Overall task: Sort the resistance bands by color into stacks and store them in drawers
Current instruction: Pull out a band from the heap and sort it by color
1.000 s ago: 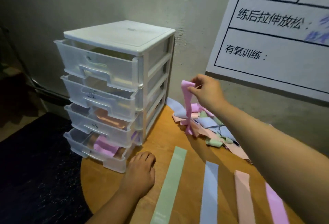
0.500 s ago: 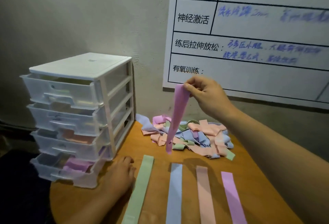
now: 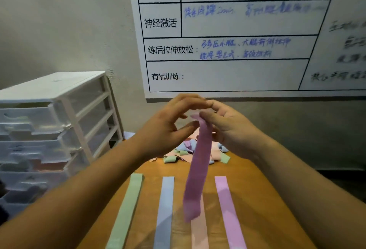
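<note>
Head view is showing both hands raised together over a round wooden table (image 3: 257, 199), in front of a whiteboard (image 3: 237, 31) with printed and handwritten text on the wall. Right hand (image 3: 231, 130) is pinching the top end of a purple band (image 3: 196, 169) between thumb and fingers, so it is closed on the band. The band is hanging down in the air, slightly tilted toward the camera, its lower end dangling above the table and overlapping the pink strip in the picture. Left hand (image 3: 168, 128) is sitting just beside the band's top end, fingers curled and spread loosely, fingertips meeting the right hand's fingertips; cannot tell whether it is actually gripping the band or only touching it.

Four flat strips are lying side by side on the table near the camera, apart from each other: green band (image 3: 126, 209), blue band (image 3: 165, 209), pink band (image 3: 200, 235) partly hidden behind the hanging one, and a lilac band (image 3: 227, 209) farthest right. A mixed pile of bands (image 3: 178, 153) in pink, blue and green is lying at the far side of the table, mostly hidden behind the hands.

A white-framed drawer unit (image 3: 49, 120) with translucent drawers is standing at the left, beside the table edge. Drawers are looking slightly pulled out; something green is showing faintly in the top one and something pinkish in a lower one, blurred.
</note>
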